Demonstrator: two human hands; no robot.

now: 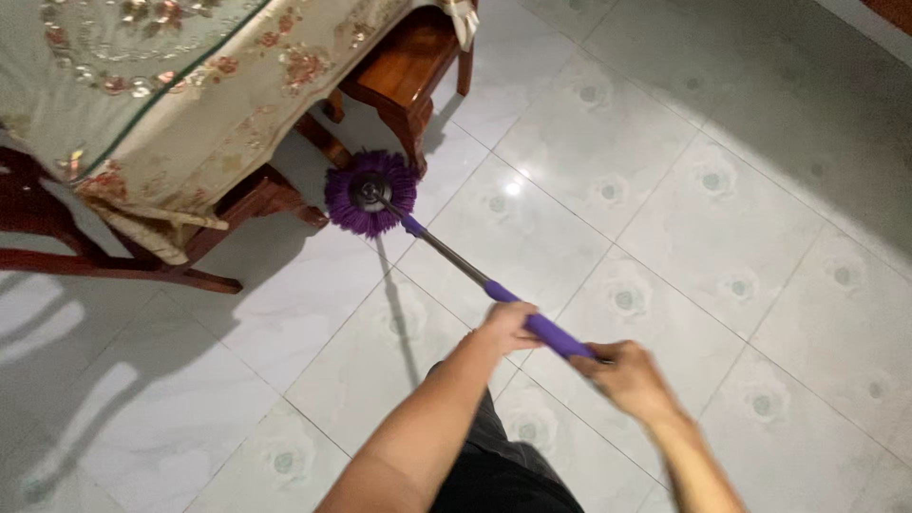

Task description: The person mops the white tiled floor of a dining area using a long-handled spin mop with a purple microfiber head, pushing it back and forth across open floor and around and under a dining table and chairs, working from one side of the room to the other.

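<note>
1. Head camera, looking down: two bare forearms reach forward, and both hands are closed around the purple grip of a mop handle (546, 330).
2. The left hand (505, 326) wraps the grip further along the pole, fingers curled over it. The right hand (627, 375) clasps the near end of the grip, slightly blurred, just beside the left hand.
3. From the hands the handle runs away and to the left, purple grip first, then a thin metal pole.
4. The pole ends at a round purple mop head (370, 193), well apart from the hands. It lies flat on the floor, its fringe touching the leg of a wooden chair (404, 81).
5. The floor (722, 218) is pale glossy tile with a small flower mark in each square; it reflects a spot of light.
6. At upper left a table (43, 233) with dark wooden legs is covered by a cream tablecloth (180, 85) with a flower pattern, its edge hanging down.
7. Long shadows fall across the tiles at lower left.
8. No containers show.
</note>
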